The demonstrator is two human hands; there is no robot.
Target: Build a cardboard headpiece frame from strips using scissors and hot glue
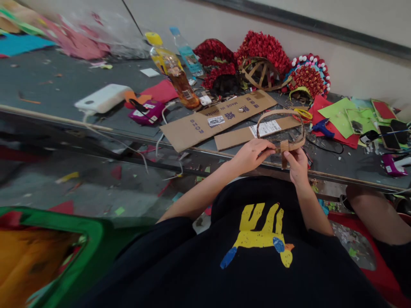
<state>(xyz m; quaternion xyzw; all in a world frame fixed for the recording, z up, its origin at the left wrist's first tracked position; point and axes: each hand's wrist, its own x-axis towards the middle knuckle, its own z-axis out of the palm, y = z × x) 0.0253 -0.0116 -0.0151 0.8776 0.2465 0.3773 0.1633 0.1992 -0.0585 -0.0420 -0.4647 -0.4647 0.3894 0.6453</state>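
Near the table's front edge, a hoop bent from a strip of brown cardboard [280, 112] is held between my two hands. My left hand [253, 155] pinches the hoop's near side, fingers pressed together. On the other side of the joint, my right hand [297, 164] grips the hoop, its thumb against a short upright cardboard tab [284, 147]. Behind the hoop lies a narrow cardboard strip [231, 137] with a white label. A wider printed cardboard piece [189, 128] lies beyond it.
Red frilled headpieces [263, 45] stand against the wall. A tea bottle [180, 81] and a blue-capped bottle [189, 55] stand left of them. A white power bank [102, 99] lies left, coloured sheets [342, 115] right. Another person's leg [375, 209] is at right, a green-rimmed bin [93, 233] at lower left.
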